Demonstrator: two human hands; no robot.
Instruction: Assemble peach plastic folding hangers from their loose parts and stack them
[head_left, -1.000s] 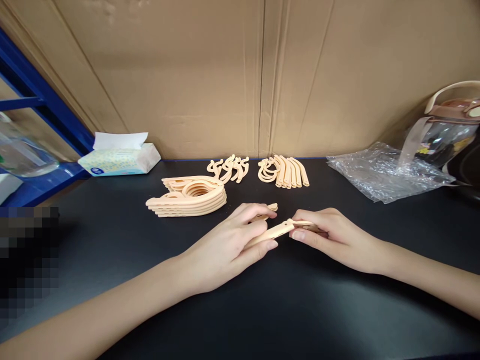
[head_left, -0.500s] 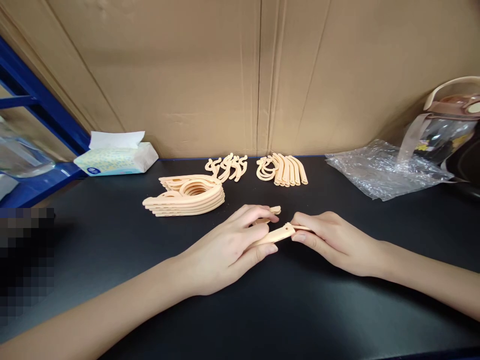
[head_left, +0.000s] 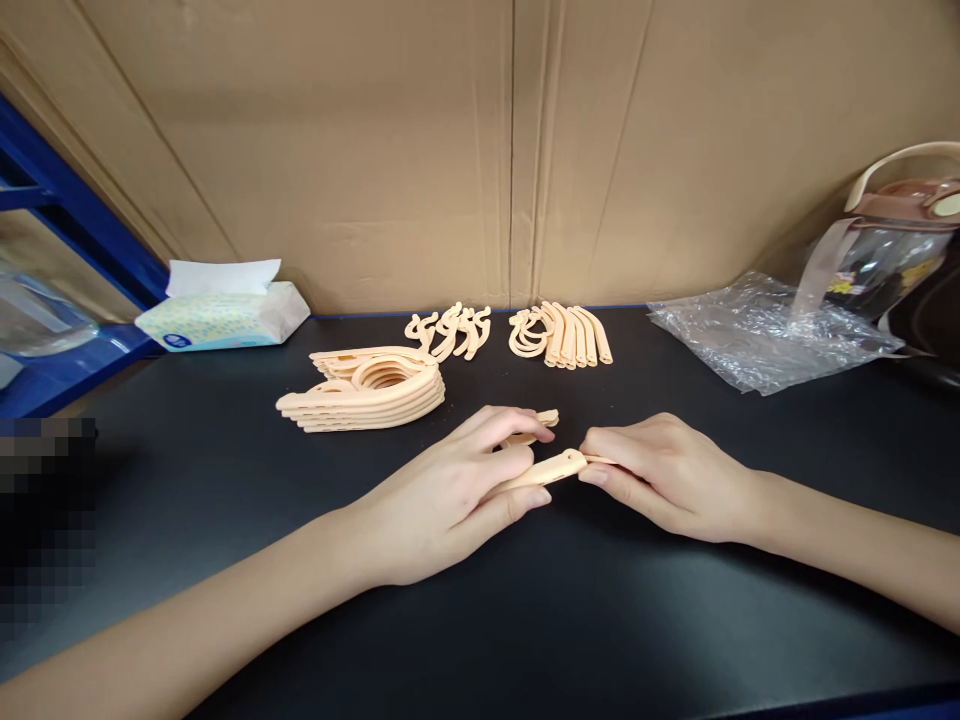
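Note:
My left hand [head_left: 461,485] is closed around a beige plastic hanger body [head_left: 556,468], its near arm pointing right. The other arm [head_left: 548,418] of that hanger shows beyond my fingers; the middle is hidden under my palm. My right hand [head_left: 660,475] pinches a thin beige hanger piece [head_left: 604,460], which meets the open end of the near arm. How deep it sits I cannot tell. Left of my hands lies a stack of matching hanger bodies [head_left: 367,400]. Behind them are several loose hanger hooks [head_left: 454,330] and a row of curved hanger arms [head_left: 577,335].
A tissue pack [head_left: 221,310] lies at the back left beside a blue frame [head_left: 90,250]. Crumpled clear plastic [head_left: 757,335] and a drink bottle [head_left: 885,250] are at the back right. A cardboard wall [head_left: 375,150] stands behind the black table [head_left: 585,620].
The thin piece shows slightly less between the hanger's end and my right fingers. Both hands keep their grips. The whole view has shifted slightly.

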